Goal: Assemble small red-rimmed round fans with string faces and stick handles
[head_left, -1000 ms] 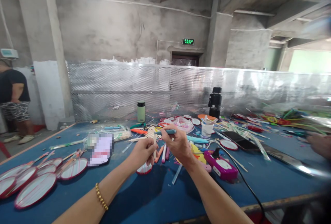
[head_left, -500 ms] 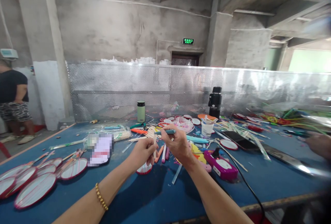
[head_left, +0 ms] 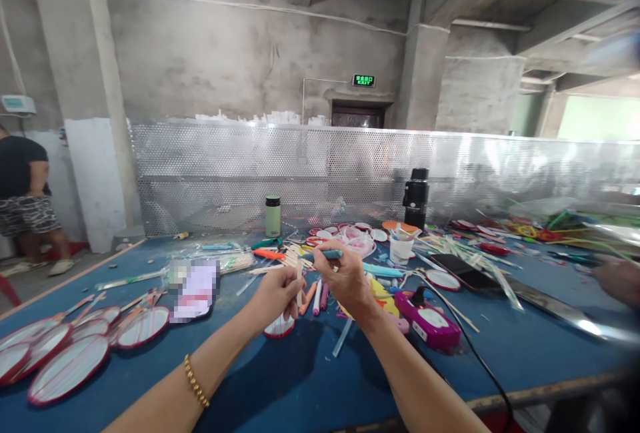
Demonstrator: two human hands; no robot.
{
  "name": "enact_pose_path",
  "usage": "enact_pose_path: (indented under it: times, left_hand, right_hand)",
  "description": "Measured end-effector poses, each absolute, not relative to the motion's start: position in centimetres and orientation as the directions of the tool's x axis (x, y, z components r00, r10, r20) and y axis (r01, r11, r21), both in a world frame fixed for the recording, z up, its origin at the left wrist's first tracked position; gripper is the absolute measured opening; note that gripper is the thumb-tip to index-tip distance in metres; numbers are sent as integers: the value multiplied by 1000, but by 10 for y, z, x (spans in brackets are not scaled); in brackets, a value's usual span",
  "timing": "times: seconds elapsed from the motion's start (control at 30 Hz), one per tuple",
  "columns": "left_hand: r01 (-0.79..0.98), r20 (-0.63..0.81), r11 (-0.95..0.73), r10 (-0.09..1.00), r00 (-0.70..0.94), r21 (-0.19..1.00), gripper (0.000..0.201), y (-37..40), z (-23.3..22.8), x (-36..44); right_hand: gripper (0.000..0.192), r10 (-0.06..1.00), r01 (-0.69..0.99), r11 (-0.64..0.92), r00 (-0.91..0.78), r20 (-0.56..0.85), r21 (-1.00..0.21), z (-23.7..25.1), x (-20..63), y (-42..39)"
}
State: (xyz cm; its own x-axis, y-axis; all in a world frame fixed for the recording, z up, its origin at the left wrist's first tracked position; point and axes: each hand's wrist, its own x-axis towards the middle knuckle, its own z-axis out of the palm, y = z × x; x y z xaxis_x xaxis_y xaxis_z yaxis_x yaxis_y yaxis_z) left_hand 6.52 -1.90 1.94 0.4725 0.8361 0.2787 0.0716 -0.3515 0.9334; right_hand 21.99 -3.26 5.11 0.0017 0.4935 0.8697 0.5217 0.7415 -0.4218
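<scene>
Wooden stick (head_left: 299,284) stands upright near table centre, long axis vertical, top end up, pinched in the left hand (head_left: 274,296). Right hand (head_left: 345,279) grips a teal marker (head_left: 325,254) lying level, tip leftward. Advisable: steady the stick, bring the tip squarely to it. Small red-rimmed disc (head_left: 279,327) just below.
</scene>
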Motion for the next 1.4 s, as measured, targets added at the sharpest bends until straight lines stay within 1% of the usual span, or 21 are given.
enact_pose_path:
  times: [0.17,0.4,0.57,0.73,1.4]
  left_hand:
    - [75,282,-358,834,474,931,30,-19,20,65]
    - [81,271,-350,833,483,933,33,-20,21,64]
    - [72,267,-340,837,477,938,29,-19,21,65]
    - [86,272,-353,836,477,932,29,-20,21,65]
    - [90,276,-359,834,477,929,30,-18,20,64]
  right_hand:
    - [18,481,533,744,-8,877,-403,51,220,-32]
    - [18,480,522,745,10,877,-414,52,220,-33]
    - [18,491,523,746,-13,871,-413,52,220,-33]
    - [18,468,536,745,2,884,-396,52,220,-32]
    - [17,489,521,750,-24,872,-406,52,219,-34]
